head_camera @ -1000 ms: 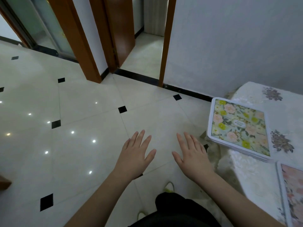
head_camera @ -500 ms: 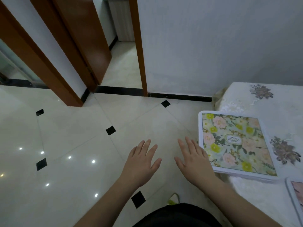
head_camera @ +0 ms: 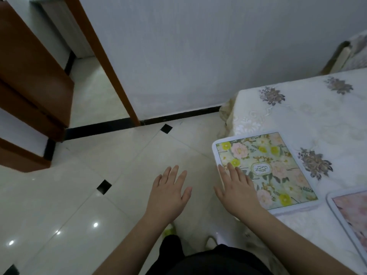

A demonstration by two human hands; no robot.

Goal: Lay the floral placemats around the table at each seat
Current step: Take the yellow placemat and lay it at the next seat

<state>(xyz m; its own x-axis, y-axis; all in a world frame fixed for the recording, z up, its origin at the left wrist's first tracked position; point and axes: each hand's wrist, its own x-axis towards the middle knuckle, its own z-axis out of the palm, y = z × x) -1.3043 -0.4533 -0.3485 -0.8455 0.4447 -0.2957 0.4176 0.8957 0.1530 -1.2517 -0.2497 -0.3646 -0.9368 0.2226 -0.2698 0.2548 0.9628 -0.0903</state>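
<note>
A green-and-yellow floral placemat (head_camera: 278, 167) with a white border lies on the table's near left corner, on top of what looks like a stack. A pink floral placemat (head_camera: 351, 215) lies to its right, cut off by the frame edge. My right hand (head_camera: 236, 189) is flat with straight fingers over the green placemat's left edge; whether it touches is unclear. My left hand (head_camera: 168, 193) hovers open above the floor, left of the table, holding nothing.
The table (head_camera: 309, 116) wears a white lace cloth with embroidered flowers and stands against a grey wall. Glossy tiled floor (head_camera: 79, 195) spreads to the left. A brown door frame (head_camera: 111, 76) and open doorway are at the upper left. A chair back (head_camera: 345, 54) shows at far right.
The view has swung right toward the table. My right hand has come over the green placemat's left edge; my left hand stays open beside it.
</note>
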